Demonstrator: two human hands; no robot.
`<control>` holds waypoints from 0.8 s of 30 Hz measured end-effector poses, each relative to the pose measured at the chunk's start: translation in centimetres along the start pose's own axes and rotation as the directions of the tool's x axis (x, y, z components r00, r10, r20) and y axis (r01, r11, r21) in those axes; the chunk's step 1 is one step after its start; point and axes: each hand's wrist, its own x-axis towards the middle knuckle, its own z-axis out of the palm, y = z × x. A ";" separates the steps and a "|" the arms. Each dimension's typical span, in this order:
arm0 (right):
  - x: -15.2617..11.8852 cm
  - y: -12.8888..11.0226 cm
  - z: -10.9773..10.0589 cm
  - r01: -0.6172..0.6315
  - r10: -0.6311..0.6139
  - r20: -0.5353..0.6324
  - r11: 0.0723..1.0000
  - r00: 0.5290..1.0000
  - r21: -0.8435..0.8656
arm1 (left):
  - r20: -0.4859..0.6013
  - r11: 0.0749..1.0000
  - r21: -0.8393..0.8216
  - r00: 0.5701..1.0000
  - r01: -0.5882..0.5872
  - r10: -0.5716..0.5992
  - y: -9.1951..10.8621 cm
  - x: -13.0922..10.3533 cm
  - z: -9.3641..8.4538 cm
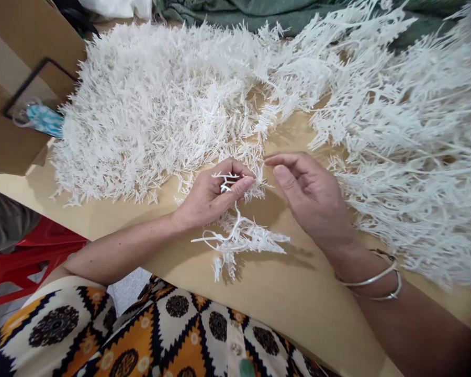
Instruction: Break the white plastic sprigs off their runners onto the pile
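Note:
My left hand (215,196) pinches a white branched plastic sprig (239,230) between thumb and fingers, and its feathery tips hang down over the table. To the right, my right hand (312,193) is apart from the sprig; its thumb and fingers are separated, with nothing visible between them. Behind my left hand spreads a big heap of small white spiky pieces (153,104). Larger white branches (408,141) lie piled beyond and beside my right hand.
On the light wooden table (267,298), a cardboard box (19,125) stands at the left, with a blue-and-white item (45,120) beside it. Dark green cloth (235,13) lies along the back. A red stool (31,256) is at the lower left.

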 end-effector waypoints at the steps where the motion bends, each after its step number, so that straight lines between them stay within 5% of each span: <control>1: -0.1 -0.2 0.0 0.004 -0.004 0.043 1.000 0.999 -0.006 | 0.006 1.000 0.016 1.000 -0.016 0.016 -0.1 0.0 0.0; 5: -0.7 -0.3 0.4 0.019 -0.026 0.096 0.997 0.995 0.078 | 0.026 0.989 0.097 0.994 -0.110 0.108 -0.2 0.0 0.0; 9: -1.0 0.0 1.1 -0.102 0.084 0.083 0.963 0.993 0.249 | 0.067 0.978 0.133 0.986 -0.163 0.155 -0.1 0.1 0.2; 15: -0.9 -0.3 1.7 -0.274 0.236 0.139 0.842 0.962 0.465 | 0.082 0.998 -0.048 0.996 -0.029 0.033 0.2 0.2 0.1; 19: 0.0 0.2 0.8 -0.354 0.291 0.202 0.784 0.935 0.509 | 0.243 0.978 -0.190 0.961 -0.083 0.129 1.4 -0.1 -0.2; 21: 0.4 0.6 0.3 -0.348 0.289 0.193 0.794 0.938 0.498 | 0.314 0.972 -0.223 0.939 -0.070 0.140 1.8 -0.2 -0.2; 24: 0.4 0.8 0.0 -0.238 0.212 0.113 0.905 0.971 0.351 | 0.203 0.972 -0.235 0.978 0.007 0.043 1.8 -0.1 -0.1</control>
